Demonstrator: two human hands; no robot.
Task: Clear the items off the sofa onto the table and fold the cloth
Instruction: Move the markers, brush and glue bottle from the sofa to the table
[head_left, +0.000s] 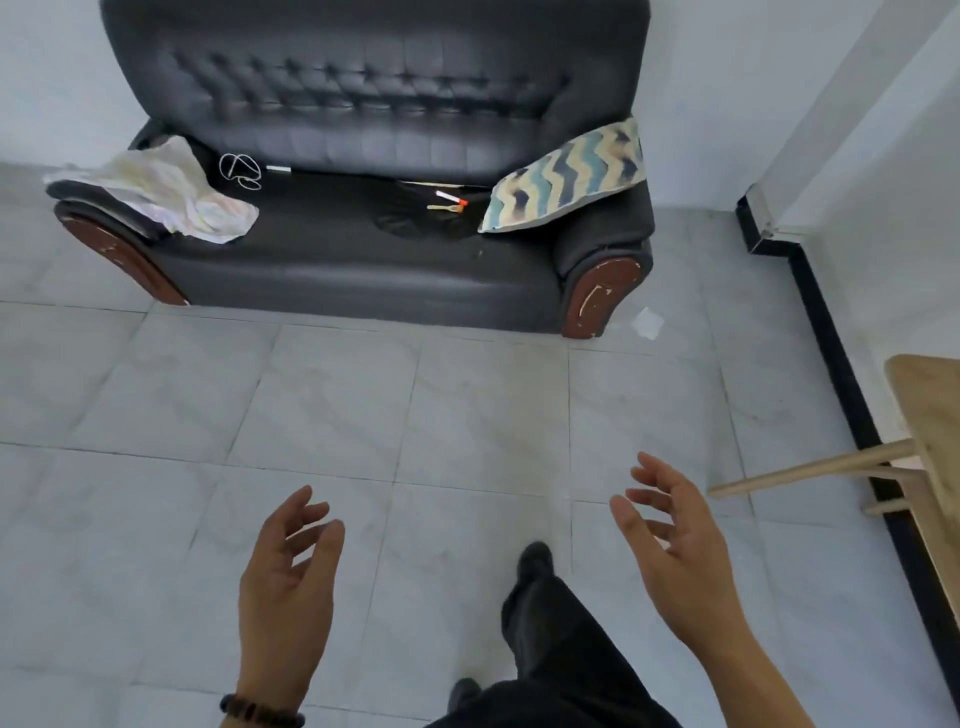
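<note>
- Left hand (288, 577) and right hand (675, 551): each grip released, fingers loosely spread, holding nothing, above the tiled floor (467, 405).
- Cloth (171, 192) lies crumpled over the sofa (337, 260) armrest on the left.
- Pens (451, 197) rest on the seat beside a patterned cushion (566, 176).
- Wooden surface (930, 415) stands far right.

Head-worn view, downward toward sofa (337, 260)

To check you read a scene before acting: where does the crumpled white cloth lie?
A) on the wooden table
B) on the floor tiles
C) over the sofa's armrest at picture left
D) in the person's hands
C: the white cloth drapes over the sofa armrest at picture left.
</note>
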